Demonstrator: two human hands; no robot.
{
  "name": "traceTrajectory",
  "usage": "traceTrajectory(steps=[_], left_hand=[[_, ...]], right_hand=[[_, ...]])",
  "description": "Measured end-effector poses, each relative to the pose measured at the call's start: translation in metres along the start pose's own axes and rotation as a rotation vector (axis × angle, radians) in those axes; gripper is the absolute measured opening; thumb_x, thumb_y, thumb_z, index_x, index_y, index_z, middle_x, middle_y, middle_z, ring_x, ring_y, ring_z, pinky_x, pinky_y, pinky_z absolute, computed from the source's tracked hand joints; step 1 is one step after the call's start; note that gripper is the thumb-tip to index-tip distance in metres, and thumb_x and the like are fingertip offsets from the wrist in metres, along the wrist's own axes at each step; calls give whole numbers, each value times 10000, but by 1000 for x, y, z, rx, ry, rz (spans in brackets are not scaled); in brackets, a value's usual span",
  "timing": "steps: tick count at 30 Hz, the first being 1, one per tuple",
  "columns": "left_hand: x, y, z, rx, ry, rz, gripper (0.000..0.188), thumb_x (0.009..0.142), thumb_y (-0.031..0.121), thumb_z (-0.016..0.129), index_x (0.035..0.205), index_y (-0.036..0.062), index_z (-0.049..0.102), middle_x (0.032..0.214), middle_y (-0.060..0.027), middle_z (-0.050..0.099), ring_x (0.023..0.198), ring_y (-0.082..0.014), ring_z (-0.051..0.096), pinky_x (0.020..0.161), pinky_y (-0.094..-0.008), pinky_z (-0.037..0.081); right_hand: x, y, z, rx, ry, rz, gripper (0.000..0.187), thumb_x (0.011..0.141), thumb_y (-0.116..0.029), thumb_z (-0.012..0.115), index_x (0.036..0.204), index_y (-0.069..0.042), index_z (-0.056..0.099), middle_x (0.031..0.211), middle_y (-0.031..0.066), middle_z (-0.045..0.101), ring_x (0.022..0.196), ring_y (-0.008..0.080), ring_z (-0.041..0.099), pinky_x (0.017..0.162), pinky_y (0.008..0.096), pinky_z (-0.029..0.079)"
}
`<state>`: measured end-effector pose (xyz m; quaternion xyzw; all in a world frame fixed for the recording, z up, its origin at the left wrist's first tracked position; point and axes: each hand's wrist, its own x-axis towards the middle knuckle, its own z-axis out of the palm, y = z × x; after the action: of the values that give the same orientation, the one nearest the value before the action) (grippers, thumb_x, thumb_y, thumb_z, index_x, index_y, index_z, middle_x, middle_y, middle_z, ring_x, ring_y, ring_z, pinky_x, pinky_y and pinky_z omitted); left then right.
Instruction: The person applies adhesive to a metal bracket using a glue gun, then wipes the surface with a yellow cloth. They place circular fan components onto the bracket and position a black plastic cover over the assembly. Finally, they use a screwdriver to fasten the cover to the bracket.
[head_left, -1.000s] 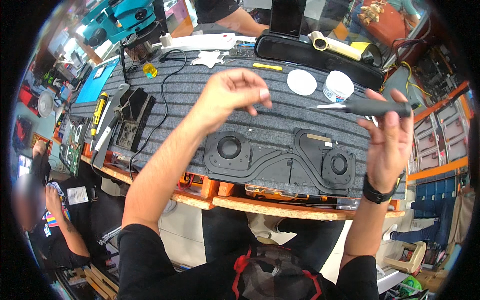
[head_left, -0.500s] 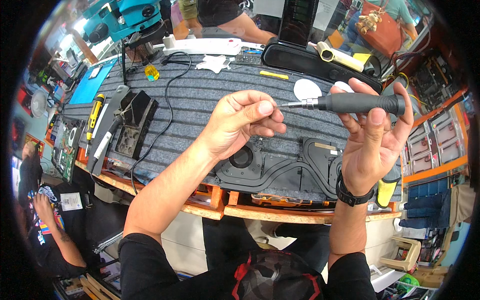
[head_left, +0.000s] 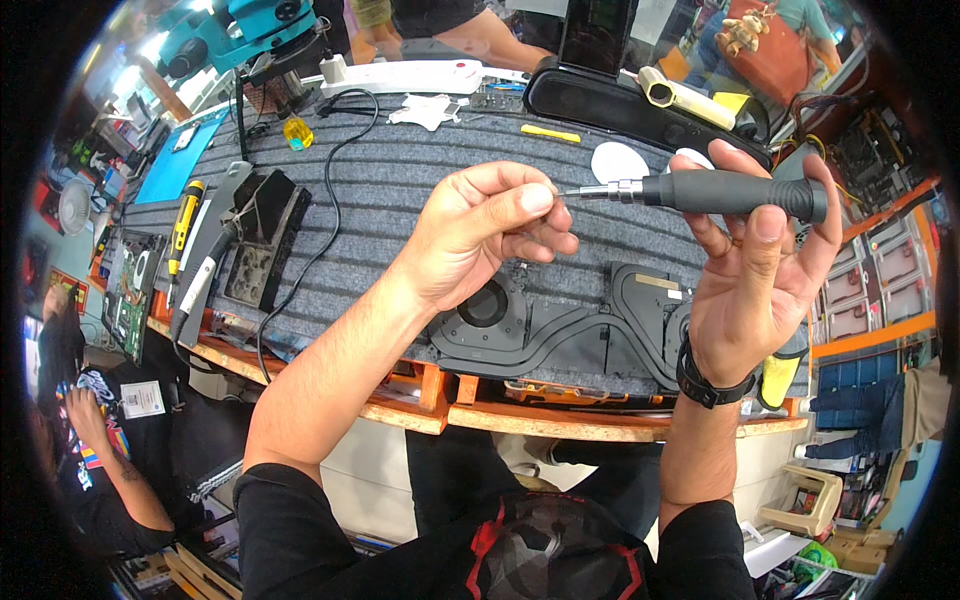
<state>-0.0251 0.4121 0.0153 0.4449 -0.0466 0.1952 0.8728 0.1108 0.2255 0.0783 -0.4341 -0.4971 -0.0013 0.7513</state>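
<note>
My right hand (head_left: 752,268) holds a dark grey screwdriver (head_left: 730,193) level, its metal tip pointing left. My left hand (head_left: 487,240) pinches the tip between thumb and fingertips; anything small between the fingers is hidden. Both hands hover above a black laptop cooling part (head_left: 560,325) with two round fans joined by a flat pipe, lying on the grey ribbed mat (head_left: 400,180). A black watch sits on my right wrist.
On the mat lie a soldering-iron stand (head_left: 262,240) with a black cable, a yellow-handled tool (head_left: 183,225), two white round lids (head_left: 618,161), a yellow pry stick (head_left: 550,132) and a long black speaker (head_left: 640,108). Another person sits at lower left (head_left: 95,440); someone's arm is across the bench.
Both hands rose toward the camera and came together. My left hand went from hovering over the mat to pinching the screwdriver tip, and the screwdriver now lies level.
</note>
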Motion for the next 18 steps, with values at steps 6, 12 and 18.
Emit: traceTrajectory(steps=[6,12,18], left_hand=[[1,0,1,4,22,1,186,1003,197,692,1097,38,668,955,-110,726,849,-244,768,696,-289,660],[0,2,8,145,83,97,200,990,216,714,1069,36,679,939,-104,732,838,-223,766,702,-286,646],[-2,1,13,223,162,158,217,997,235,709,1077,35,683,950,-100,738,853,-211,768,732,-275,631]], right_hand=[[0,2,3,4,-11,-27,574,1079,-218,545,1531,-59,228,1299,367,613,1134,467,688,863,409,668],[-3,6,9,-113,129,-51,559,1059,-206,593,1489,-27,284,1250,347,647,1077,450,714,828,399,683],[0,11,21,-193,240,2,613,1039,-151,628,1509,-38,251,1224,328,666,1083,377,726,855,425,677]])
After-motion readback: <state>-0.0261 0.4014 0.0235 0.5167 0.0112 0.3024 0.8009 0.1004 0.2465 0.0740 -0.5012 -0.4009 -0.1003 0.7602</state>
